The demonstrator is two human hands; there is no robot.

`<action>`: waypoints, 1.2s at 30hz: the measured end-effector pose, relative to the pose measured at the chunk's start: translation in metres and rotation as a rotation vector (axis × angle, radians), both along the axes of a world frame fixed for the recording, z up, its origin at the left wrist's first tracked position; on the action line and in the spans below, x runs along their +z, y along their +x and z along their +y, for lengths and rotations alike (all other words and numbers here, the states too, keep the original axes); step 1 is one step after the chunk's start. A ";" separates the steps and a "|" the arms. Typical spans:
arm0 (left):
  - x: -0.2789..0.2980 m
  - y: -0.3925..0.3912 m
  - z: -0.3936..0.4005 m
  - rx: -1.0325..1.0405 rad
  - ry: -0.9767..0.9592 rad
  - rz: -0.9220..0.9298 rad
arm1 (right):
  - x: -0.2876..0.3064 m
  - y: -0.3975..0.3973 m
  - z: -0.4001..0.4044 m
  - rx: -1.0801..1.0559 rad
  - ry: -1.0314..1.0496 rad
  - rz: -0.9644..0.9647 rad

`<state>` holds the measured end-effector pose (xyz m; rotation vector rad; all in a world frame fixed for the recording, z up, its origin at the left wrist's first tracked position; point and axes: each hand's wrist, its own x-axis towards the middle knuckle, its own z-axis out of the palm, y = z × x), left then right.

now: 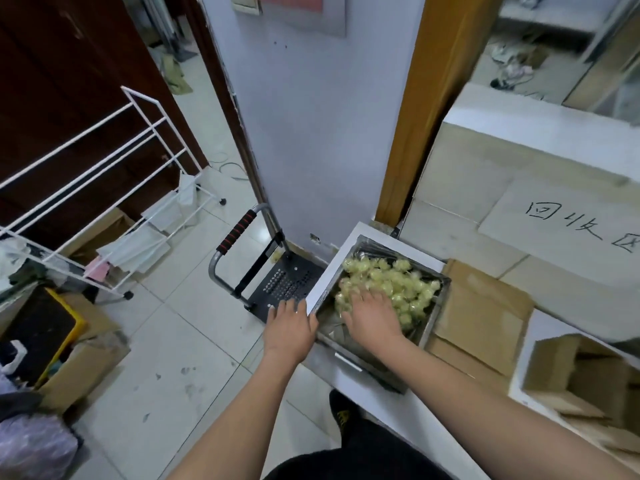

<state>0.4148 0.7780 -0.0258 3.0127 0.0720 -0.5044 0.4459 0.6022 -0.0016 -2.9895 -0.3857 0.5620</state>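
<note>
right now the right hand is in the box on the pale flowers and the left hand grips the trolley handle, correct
Not quite: the head view shows the left hand at the left edge of the box, away from the trolley handle. The right hand is in the box on the pale flowers.

Bright, even indoor light with a cool, slightly washed-out cast. The pale floor tiles [194, 341] show a soft sheen and only faint shadows. The wide-angle lens bows the door frame [436, 109] and white rack [140, 95] outward. The left hand [289, 327] and right hand [372, 315] are slightly blurred; the far room [540, 46] looks hazy.
</note>
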 end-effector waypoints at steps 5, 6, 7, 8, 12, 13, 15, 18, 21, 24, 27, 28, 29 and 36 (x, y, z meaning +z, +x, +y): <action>0.009 -0.024 -0.024 -0.149 -0.039 -0.037 | 0.016 -0.052 -0.032 -0.167 -0.032 -0.013; 0.009 -0.031 -0.033 -0.185 -0.046 -0.035 | 0.020 -0.065 -0.039 -0.203 -0.048 -0.006; 0.010 -0.039 -0.042 -0.224 -0.060 -0.033 | 0.024 -0.078 -0.047 -0.242 -0.064 0.000; 0.010 -0.048 -0.054 -0.265 -0.083 -0.030 | 0.027 -0.091 -0.055 -0.284 -0.080 0.004; 0.016 -0.078 -0.104 -0.378 -0.186 0.002 | 0.043 -0.141 -0.092 -0.437 -0.111 0.034; 0.018 -0.085 -0.118 -0.409 -0.195 -0.001 | 0.047 -0.153 -0.102 -0.472 -0.121 0.044; 0.025 -0.097 -0.144 -0.475 -0.202 -0.020 | 0.052 -0.174 -0.122 -0.526 -0.150 0.050; 0.038 -0.111 -0.180 -0.574 -0.199 -0.035 | 0.057 -0.203 -0.149 -0.621 -0.145 0.033; 0.046 -0.123 -0.208 -0.646 -0.195 -0.036 | 0.062 -0.227 -0.170 -0.687 -0.119 0.007; 0.055 -0.136 -0.241 -0.711 -0.190 -0.046 | 0.068 -0.249 -0.198 -0.748 -0.107 -0.016; 0.061 -0.154 -0.280 -0.767 -0.177 -0.055 | 0.069 -0.273 -0.232 -0.807 -0.088 -0.034; 0.062 -0.163 -0.294 -0.782 -0.172 -0.058 | 0.069 -0.282 -0.245 -0.824 -0.080 -0.039; 0.062 -0.172 -0.308 -0.798 -0.164 -0.058 | 0.069 -0.292 -0.258 -0.840 -0.074 -0.042; 0.058 -0.249 -0.412 -0.861 -0.107 -0.020 | 0.058 -0.378 -0.368 -0.896 -0.048 -0.017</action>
